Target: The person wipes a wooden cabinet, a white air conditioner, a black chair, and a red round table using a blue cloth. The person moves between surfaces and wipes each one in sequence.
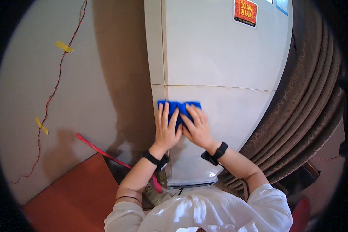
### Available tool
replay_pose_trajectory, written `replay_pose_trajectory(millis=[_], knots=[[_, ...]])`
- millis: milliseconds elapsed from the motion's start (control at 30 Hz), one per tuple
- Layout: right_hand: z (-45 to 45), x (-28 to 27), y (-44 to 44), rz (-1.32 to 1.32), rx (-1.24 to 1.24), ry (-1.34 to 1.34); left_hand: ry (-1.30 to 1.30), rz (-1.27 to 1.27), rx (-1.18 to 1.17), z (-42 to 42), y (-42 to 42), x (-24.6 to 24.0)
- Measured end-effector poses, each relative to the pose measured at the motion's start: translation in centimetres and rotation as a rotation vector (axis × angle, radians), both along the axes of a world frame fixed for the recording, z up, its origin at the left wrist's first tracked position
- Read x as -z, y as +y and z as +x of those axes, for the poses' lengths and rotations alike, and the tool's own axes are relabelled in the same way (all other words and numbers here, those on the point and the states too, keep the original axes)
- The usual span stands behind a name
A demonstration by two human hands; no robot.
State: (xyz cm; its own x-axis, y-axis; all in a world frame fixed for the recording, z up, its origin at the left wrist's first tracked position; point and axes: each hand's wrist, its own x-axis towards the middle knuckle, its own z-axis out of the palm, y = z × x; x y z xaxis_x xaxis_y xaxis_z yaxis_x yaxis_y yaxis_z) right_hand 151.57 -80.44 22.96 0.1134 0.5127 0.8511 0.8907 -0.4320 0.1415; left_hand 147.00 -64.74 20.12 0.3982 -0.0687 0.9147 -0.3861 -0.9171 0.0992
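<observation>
A folded blue cloth [179, 106] lies flat against the white surface of a tall cabinet-like appliance [220, 63], just below its horizontal seam. My left hand [166, 124] presses the cloth's left part, fingers spread, near the appliance's vertical edge line. On the cloth's right part rests my right hand [197, 124], its fingers pointing up and to the left. The two thumbs come close together at the cloth's lower middle. Both wrists wear black straps with small dark devices. The cloth under my palms is hidden.
Brown curtains [295, 101] hang at the right. A twisted red-black wire [56, 84] is taped to the left wall. Below it are an orange-brown panel [75, 194] and a long red wrapped stick or tube [104, 153]. A red sticker [245, 13] is on the appliance's upper part.
</observation>
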Motion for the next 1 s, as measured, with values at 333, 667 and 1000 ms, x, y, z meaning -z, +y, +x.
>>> replay_pose_trajectory(millis=[333, 667, 1000], knots=[[1.1, -1.4, -1.9, -0.008, 0.107, -0.028, 0.0, 0.106, -0.042, 1.9, -2.0, -3.1], [2.5, -2.3, -8.0, 0.114, 0.301, -0.064, 0.023, 0.173, 0.159, 3.7, -7.0, -5.0], [3.0, 4.6, -14.5, -0.014, 0.25, 0.02, 0.208, 0.396, 0.232, 4.3, -11.5, 1.7]])
